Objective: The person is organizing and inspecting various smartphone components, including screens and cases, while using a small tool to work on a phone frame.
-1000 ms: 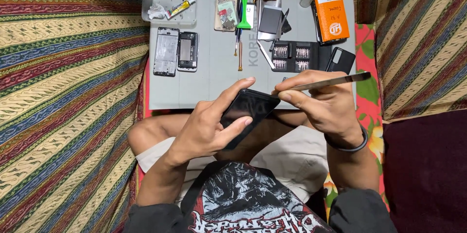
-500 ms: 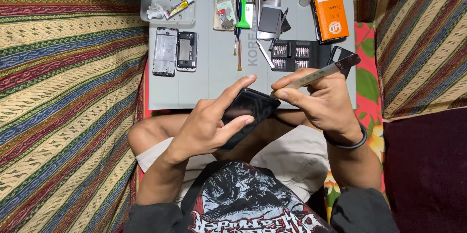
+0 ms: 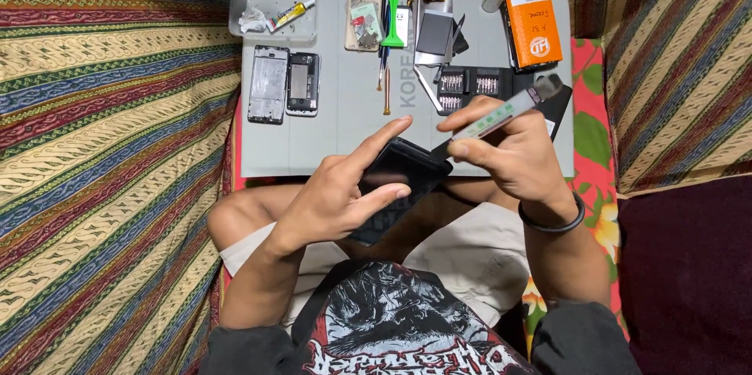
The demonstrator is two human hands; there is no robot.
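My left hand (image 3: 337, 195) grips a black phone (image 3: 399, 179) over my lap, index finger stretched along its upper edge. My right hand (image 3: 501, 152) holds a flat pale-green pry tool (image 3: 501, 112) with a grey end, its lower tip touching the phone's right corner. Both hands hover at the near edge of a grey work mat (image 3: 352, 116).
On the mat lie a phone frame (image 3: 268, 85) and a phone back half (image 3: 302, 83), a clear tray (image 3: 272, 10) with a glue tube, a screwdriver (image 3: 386, 81), a bit set (image 3: 468, 83), an orange box (image 3: 533, 22), and small parts. Striped cloth (image 3: 110, 148) surrounds everything.
The pry tool has swung from nearly level to a steeper slant, its far end rising toward the mat's right side. My left hand and the phone stay in place.
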